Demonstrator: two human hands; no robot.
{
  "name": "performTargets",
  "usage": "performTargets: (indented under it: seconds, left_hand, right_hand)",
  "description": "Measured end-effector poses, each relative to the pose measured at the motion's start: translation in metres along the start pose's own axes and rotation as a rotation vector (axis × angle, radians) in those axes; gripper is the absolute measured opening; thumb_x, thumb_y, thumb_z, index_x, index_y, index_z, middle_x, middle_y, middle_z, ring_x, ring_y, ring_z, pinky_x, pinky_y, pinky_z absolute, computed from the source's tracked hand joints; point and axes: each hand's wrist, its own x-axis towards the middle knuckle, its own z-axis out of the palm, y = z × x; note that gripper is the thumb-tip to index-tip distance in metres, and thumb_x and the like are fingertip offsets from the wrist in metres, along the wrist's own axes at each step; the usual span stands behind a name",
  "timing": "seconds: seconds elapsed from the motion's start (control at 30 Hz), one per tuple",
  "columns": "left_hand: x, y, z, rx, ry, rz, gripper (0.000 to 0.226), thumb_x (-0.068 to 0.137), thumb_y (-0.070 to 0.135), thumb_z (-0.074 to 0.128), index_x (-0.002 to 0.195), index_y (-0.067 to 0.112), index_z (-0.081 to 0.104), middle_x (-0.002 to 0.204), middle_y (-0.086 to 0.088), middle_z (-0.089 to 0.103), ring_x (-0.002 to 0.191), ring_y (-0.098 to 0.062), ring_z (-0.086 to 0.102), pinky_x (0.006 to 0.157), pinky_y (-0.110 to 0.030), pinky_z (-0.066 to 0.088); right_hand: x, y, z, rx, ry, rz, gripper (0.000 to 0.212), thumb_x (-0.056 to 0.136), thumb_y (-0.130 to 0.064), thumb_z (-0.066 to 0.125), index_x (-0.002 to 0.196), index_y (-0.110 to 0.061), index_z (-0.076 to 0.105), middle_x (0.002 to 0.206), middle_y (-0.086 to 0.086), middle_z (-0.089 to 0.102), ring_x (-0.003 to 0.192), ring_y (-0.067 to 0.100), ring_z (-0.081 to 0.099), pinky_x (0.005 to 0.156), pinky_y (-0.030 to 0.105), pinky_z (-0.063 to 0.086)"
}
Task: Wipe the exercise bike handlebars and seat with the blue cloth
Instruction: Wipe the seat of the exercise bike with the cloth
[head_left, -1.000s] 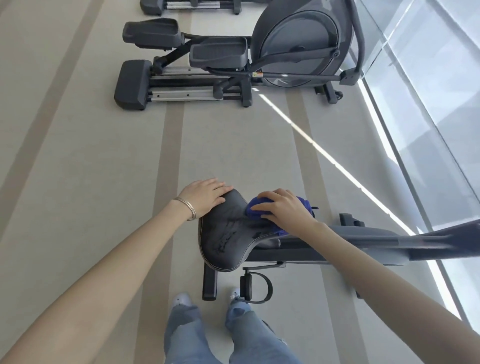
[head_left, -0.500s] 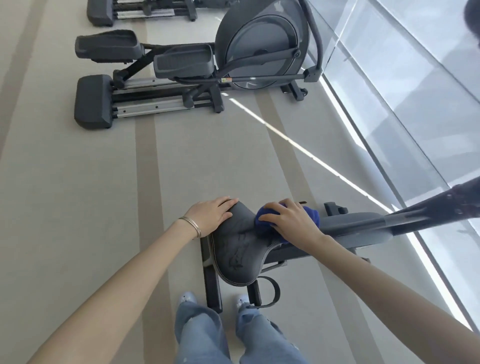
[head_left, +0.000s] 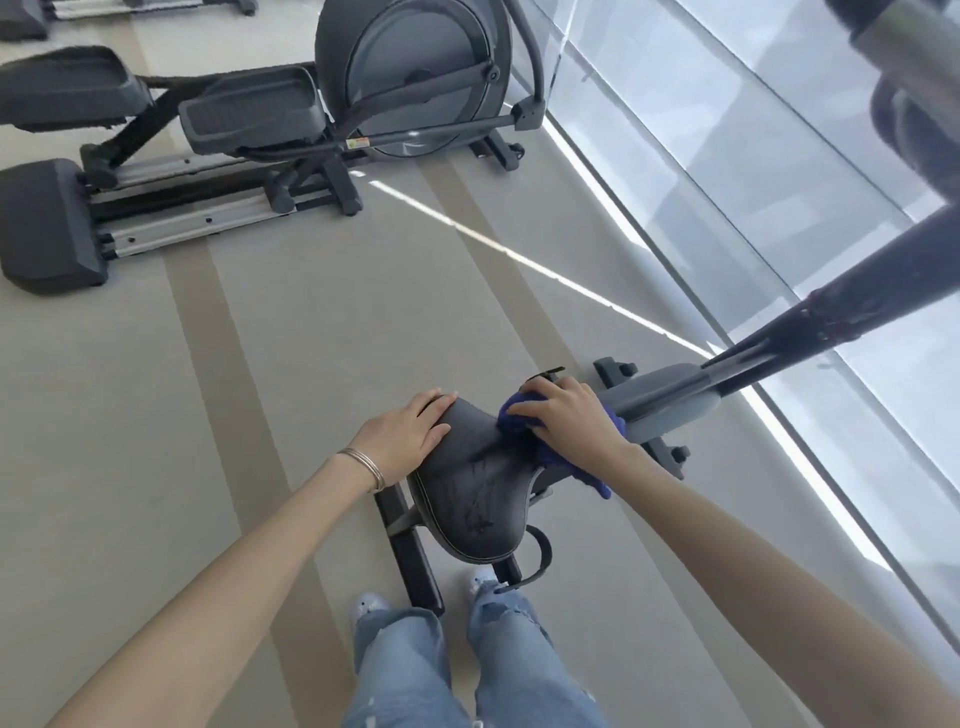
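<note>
Exercise bike (head_left: 660, 395) stands beside the window (head_left: 779, 156). On its black seat (head_left: 467, 499), the blue cloth (head_left: 514, 418) is bunched in the right hand's (head_left: 566, 423) grip at the narrow end. It should sweep back firmly while the flat left hand (head_left: 410, 436) steadies the seat.

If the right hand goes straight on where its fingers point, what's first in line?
Probably the left hand, resting on the seat opposite. The right hand, holding the blue cloth, has only bare seat between.
</note>
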Motion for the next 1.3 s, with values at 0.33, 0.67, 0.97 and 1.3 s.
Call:
performTargets:
  seconds: [0.33, 0.67, 0.97, 1.3]
  left_hand:
    - [0.004, -0.007, -0.001, 0.001, -0.036, 0.105, 0.049, 0.099, 0.039, 0.028, 0.146, 0.027, 0.021, 0.151, 0.005, 0.025, 0.110, -0.033, 0.057, 0.082, -0.045, 0.052]
    - [0.001, -0.002, 0.003, 0.042, 0.002, 0.060, 0.048, 0.099, 0.037, 0.028, 0.145, 0.025, 0.023, 0.148, 0.002, 0.030, 0.104, -0.034, 0.059, 0.079, -0.043, 0.050]
    - [-0.001, -0.001, 0.002, 0.014, -0.031, 0.025, 0.048, 0.099, 0.038, 0.028, 0.145, 0.029, 0.022, 0.148, 0.005, 0.028, 0.102, -0.033, 0.060, 0.076, -0.043, 0.052]
    - [-0.002, 0.002, -0.006, 0.007, -0.092, -0.030, 0.046, 0.098, 0.043, 0.024, 0.144, 0.039, 0.017, 0.148, 0.015, 0.024, 0.105, -0.025, 0.059, 0.073, -0.037, 0.049]
  right_hand:
    - [-0.075, -0.055, 0.031, 0.074, 0.211, 0.244, 0.041, 0.056, -0.010, 0.085, 0.093, -0.019, 0.072, 0.109, 0.009, 0.067, 0.088, 0.038, 0.063, 0.072, 0.043, 0.055]
    - [-0.027, -0.053, 0.019, 0.086, 0.191, 0.417, 0.039, 0.083, -0.014, 0.062, 0.119, -0.027, 0.057, 0.139, 0.001, 0.045, 0.115, 0.034, 0.042, 0.093, 0.043, 0.035]
    - [-0.083, -0.062, 0.035, 0.098, 0.223, 0.204, 0.050, 0.045, -0.016, 0.090, 0.091, -0.023, 0.071, 0.106, 0.006, 0.068, 0.085, 0.034, 0.063, 0.067, 0.040, 0.054]
    - [-0.042, -0.040, 0.027, 0.073, 0.238, 0.439, 0.046, 0.069, -0.010, 0.074, 0.112, -0.021, 0.063, 0.127, 0.008, 0.056, 0.103, 0.040, 0.051, 0.080, 0.046, 0.043]
